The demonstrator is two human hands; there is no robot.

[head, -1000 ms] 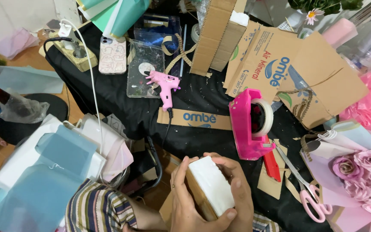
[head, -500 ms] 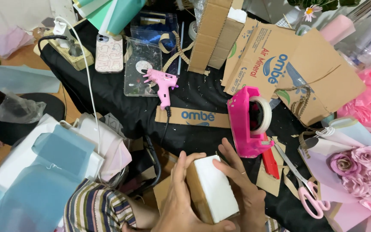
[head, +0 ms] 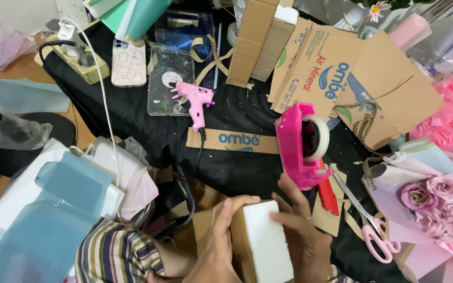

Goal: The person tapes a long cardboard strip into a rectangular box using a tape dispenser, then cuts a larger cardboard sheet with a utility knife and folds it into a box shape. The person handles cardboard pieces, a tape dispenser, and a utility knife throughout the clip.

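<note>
A white foam block (head: 266, 242) wrapped in brown cardboard (head: 203, 225) sits low in the middle of the view. My left hand (head: 219, 240) grips its left side, fingers curled over the top edge. My right hand (head: 301, 230) presses against its right side with the fingers spread. Just beyond my right hand stands a pink tape dispenser (head: 297, 144) with a white roll of tape. A pink glue gun (head: 193, 101) lies further back on the black table cover (head: 142, 118).
Red cutter (head: 328, 195) and pink-handled scissors (head: 370, 225) lie right of my hands. A bouquet of pink roses (head: 436, 202) is at the right. Cardboard boxes (head: 336, 73) and a cardboard strip (head: 232, 140) lie behind. A phone (head: 129, 62) and power strip (head: 77, 57) are far left.
The block and both hands have shifted a little right and lower in view. My right hand's fingers have spread along the block's right side.
</note>
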